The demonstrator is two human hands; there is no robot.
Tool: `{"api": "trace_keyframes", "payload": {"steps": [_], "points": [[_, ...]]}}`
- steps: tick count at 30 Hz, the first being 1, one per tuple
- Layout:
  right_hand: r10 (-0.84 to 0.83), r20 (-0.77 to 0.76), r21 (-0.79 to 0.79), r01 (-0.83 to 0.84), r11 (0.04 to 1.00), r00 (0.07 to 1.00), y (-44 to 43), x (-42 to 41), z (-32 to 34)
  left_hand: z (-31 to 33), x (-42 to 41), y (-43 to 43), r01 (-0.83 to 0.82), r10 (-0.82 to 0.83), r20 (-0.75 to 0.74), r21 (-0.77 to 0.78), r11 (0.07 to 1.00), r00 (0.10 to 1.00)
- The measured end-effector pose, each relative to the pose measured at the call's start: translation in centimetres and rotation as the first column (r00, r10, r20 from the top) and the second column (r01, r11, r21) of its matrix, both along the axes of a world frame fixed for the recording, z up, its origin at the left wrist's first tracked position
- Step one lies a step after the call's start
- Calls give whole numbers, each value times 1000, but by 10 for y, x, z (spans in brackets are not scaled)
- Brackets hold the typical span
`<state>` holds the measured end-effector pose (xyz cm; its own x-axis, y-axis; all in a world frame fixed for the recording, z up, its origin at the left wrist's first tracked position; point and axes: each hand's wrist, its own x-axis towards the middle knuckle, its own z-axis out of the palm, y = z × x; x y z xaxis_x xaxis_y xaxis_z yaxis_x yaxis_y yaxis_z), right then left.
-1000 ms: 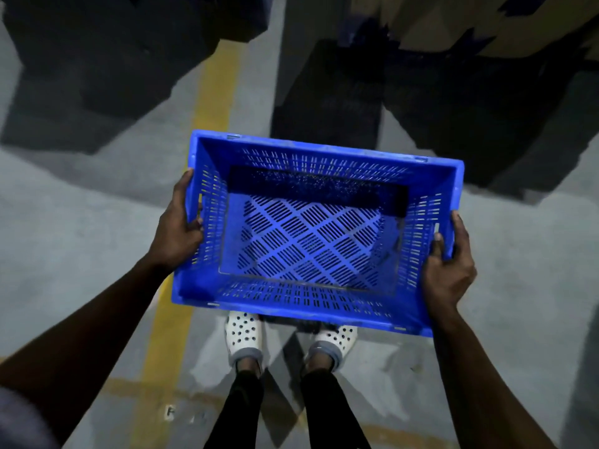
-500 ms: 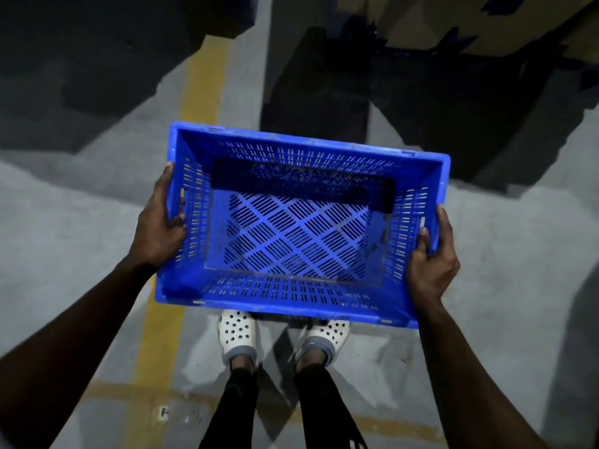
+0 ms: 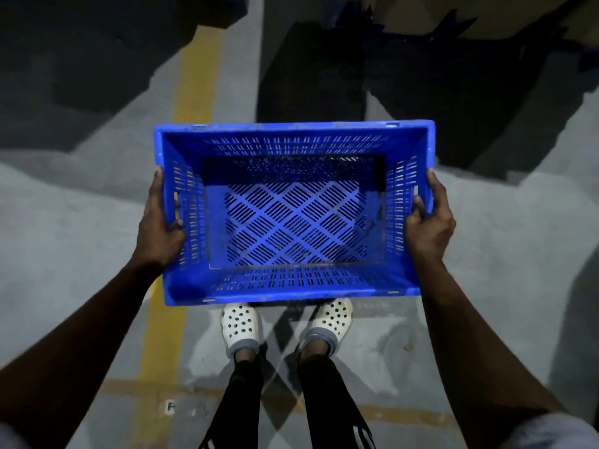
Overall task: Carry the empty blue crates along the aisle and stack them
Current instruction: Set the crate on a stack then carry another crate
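**Item:** blue crate point(image 3: 291, 281), slotted walls, diamond-pattern slotted base, nothing inside. Held in the air over the floor point(image 3: 81, 238), in front of the person and above the feet. It touches no surface and no other crate is in view.

**Change:** a second ago the crate sat skewed in view, its right end lower. It now lies square, long sides running left to right. The grip is the same as before, and the painted line has shifted only a little beneath it.

**Reading:** the carry is in progress and the load has been levelled. Stacking is not yet begun.

**Left hand** point(image 3: 160, 228)**:** wrapped on the crate's left end, thumb over the rim, fingers hidden outside the wall.

**Right hand** point(image 3: 429, 222)**:** wrapped on the right end, thumb hooked inside at the handle slot.

**Surface:** grey concrete floor, patchy and worn. A yellow line point(image 3: 194, 92) runs away under the crate's left end, and a fainter cross line point(image 3: 129, 385) lies near the feet. There is also a small floor mark, unreadable.

**Room:** dim, with broad hard-edged shadows across the aisle. Brown cardboard point(image 3: 486, 14) sits at the far right, and the dark bulk at the far left cannot be identified.

**Person:** white perforated clogs point(image 3: 240, 325), dark trousers.
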<state>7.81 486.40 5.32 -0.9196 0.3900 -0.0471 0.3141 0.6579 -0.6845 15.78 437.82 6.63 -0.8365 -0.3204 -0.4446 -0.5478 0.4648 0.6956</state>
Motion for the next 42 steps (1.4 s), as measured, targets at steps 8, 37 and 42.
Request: {"api": "trace_keyframes", "payload": {"steps": [8,37,42], "points": [[-49,22,32,48,998,999,-5,30,1,5,-40,-25,103,-102,-42,6,995,994],[43,61,-12,-42,999,997,-6,49,5,-5,18,-18,123,-127,-80,-47,991,989],[93,133,41,-100,994,987,13,49,3,-14,19,-9,216,-221,-56,-90,972,974]]}}
